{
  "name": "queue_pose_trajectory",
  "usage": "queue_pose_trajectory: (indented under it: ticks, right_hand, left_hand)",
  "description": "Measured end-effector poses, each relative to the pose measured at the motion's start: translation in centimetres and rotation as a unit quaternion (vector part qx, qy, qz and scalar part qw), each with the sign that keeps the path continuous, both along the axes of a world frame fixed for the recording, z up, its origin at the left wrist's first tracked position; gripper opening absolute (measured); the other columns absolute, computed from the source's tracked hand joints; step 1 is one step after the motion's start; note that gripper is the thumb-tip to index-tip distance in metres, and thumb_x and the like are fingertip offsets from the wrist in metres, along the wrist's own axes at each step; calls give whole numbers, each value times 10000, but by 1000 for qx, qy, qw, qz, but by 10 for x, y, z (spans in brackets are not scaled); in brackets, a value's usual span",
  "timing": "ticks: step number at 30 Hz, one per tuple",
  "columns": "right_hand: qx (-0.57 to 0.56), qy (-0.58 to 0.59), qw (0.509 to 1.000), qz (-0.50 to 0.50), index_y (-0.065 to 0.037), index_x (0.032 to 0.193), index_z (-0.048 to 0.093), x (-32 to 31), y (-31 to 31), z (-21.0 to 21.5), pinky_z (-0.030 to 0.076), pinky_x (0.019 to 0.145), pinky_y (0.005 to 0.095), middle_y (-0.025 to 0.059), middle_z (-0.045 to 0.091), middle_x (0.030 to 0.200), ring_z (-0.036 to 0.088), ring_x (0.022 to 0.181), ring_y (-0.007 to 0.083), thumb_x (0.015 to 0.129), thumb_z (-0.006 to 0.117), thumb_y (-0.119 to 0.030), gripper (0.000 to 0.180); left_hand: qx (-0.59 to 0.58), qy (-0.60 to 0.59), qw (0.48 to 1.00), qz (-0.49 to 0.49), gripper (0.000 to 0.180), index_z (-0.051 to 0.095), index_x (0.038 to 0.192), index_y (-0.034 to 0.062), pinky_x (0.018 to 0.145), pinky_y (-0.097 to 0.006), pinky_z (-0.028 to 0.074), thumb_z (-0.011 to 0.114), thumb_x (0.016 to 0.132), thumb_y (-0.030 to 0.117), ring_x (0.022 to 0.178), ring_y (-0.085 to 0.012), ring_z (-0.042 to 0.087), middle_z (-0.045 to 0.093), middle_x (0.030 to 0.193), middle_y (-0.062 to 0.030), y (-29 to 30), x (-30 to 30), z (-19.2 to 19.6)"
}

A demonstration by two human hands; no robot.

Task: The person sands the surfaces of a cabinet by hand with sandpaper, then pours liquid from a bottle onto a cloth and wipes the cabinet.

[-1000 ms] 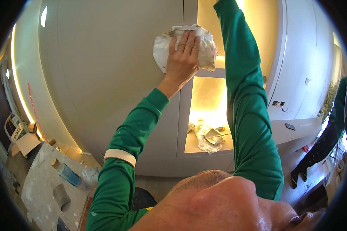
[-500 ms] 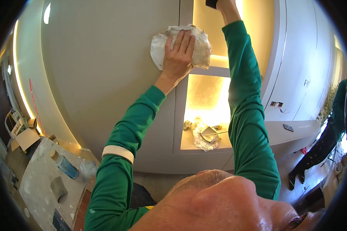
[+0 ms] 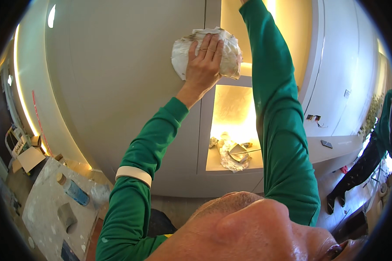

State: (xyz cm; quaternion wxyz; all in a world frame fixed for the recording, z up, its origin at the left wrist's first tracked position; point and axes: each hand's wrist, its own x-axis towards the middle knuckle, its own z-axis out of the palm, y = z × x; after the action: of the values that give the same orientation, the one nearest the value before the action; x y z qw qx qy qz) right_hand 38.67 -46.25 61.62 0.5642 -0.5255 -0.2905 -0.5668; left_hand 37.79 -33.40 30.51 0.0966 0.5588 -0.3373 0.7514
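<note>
one left hand [image 3: 203, 69] lies flat, fingers extended, over one stained white cloth [image 3: 230, 54] against the far panel [image 3: 126, 87]. the right hand is beyond view, so i cannot tell its grip. two lit niches [image 3: 231, 99] are to the right; one blue bottle [image 3: 77, 192] is near left.

At the left of the scene, one short row of dark block capitals slants up the face of a pale bag [image 3: 17, 147], beside a cardboard flap [image 3: 31, 160]. Nearer, any print on the blue bottle [image 3: 76, 192] is too small to read, as are any marks on the red strip [image 3: 36, 114].
</note>
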Motion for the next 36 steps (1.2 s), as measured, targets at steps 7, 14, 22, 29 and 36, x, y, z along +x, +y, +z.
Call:
queue_pose_trajectory:
  ticks: [7,14,22,29,36]
  right_hand:
    - [-69,-88,982,154,-37,876,617,61,-9,75,459,559,383,51,611,780,583,686,175,910,737,-137,159]
    - [-137,-99,965,199,-40,777,604,64,-36,135,528,590,380,60,613,734,629,672,208,900,703,-107,172]
    - [-32,-61,998,14,28,906,677,19,-12,83,496,647,395,129,681,841,621,736,246,900,707,-136,167]
    - [-51,4,998,46,36,920,698,17,-23,66,472,585,402,109,658,793,607,684,238,882,782,-192,246]
    - [47,93,995,-3,0,901,701,-47,-33,-37,480,579,400,90,649,779,605,660,221,880,791,-220,238]
  left_hand:
    - [10,13,999,37,688,633,1328,29,1146,-537,321,830,723,291,1405,-278,499,578,1453,-148,14,9,-5]
    - [-18,2,999,-38,639,638,1312,17,1146,-540,320,803,742,255,1400,-286,502,580,1448,-152,-11,-6,1]
    - [-4,-14,1000,7,646,652,1290,19,1139,-552,329,828,726,280,1394,-288,506,582,1442,-155,0,4,0]
    - [-17,-17,999,-22,646,659,1284,19,1135,-550,337,829,703,245,1371,-288,530,600,1426,-162,-8,6,-2]
    - [-9,-15,1000,-2,648,659,1288,22,1136,-542,334,831,706,250,1387,-282,522,591,1449,-161,-6,3,-1]
